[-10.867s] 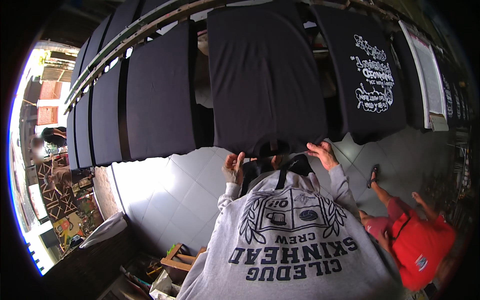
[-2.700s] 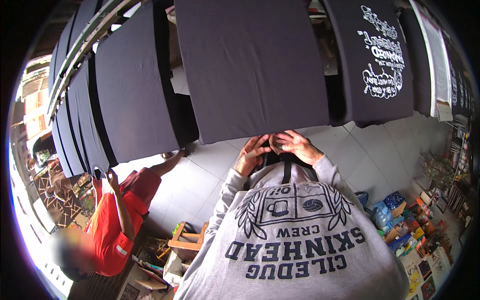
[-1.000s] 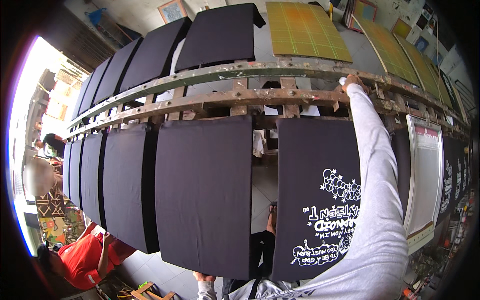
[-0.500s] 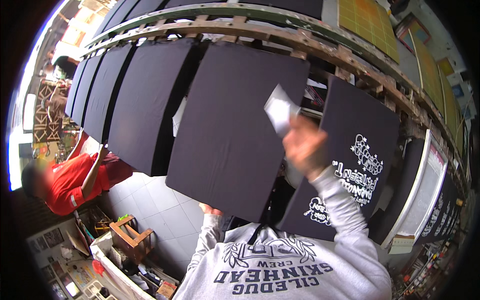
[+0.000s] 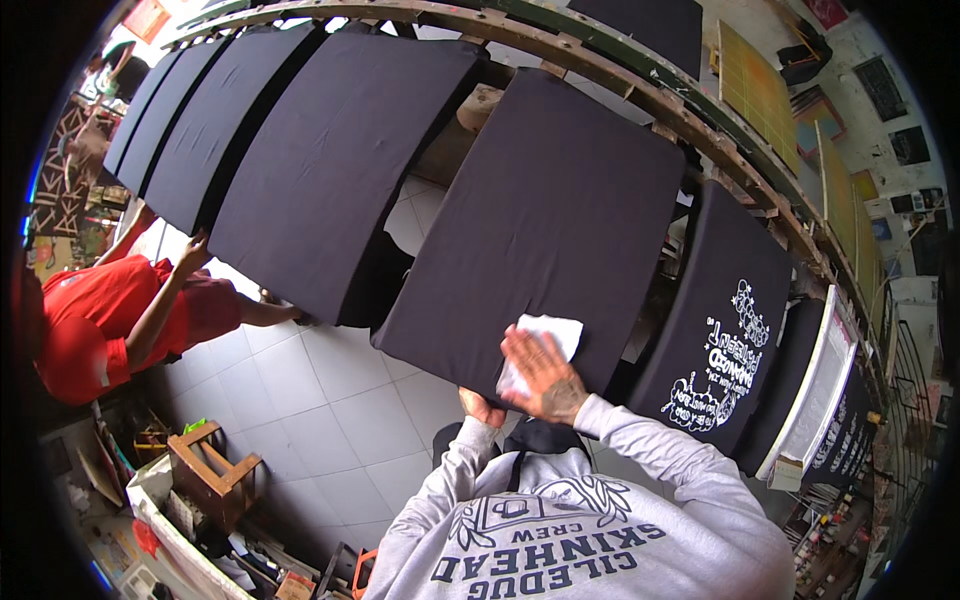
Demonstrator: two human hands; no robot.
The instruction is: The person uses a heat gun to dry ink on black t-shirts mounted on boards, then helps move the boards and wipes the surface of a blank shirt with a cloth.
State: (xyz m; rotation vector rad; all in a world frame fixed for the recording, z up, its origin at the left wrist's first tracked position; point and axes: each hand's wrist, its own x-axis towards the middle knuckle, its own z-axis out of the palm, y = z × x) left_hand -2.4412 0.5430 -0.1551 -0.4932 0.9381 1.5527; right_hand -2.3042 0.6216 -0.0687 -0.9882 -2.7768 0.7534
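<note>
Head view: the person's right hand (image 5: 540, 375) lay flat, fingers spread, pressing a white cloth (image 5: 545, 345) onto the near end of a dark fabric-covered printing board (image 5: 545, 210). Half a second earlier that hand was in the air above the board with the cloth raised; it had since come down onto the fabric. The left hand (image 5: 482, 408) gripped the near edge of the same board, just left of the cloth, its fingers curled under the edge, as it had half a second before.

To the right of that board hung a dark shirt with a white printed design (image 5: 725, 335), and beyond it a white-framed printing screen (image 5: 815, 385). To the left of the board a row of plain dark boards (image 5: 320, 170) ran along a curved metal rail (image 5: 640, 75).

Far left of the board, another person in a red shirt (image 5: 90, 325) crouched on the white tiled floor (image 5: 330, 420), one hand raised to a board's edge; half a second earlier this person was likewise low at the left.

Below and left of the board stood a small wooden crate (image 5: 210, 480), its contents too small to tell, and a cluttered white tray (image 5: 160, 520) of mixed small items.
</note>
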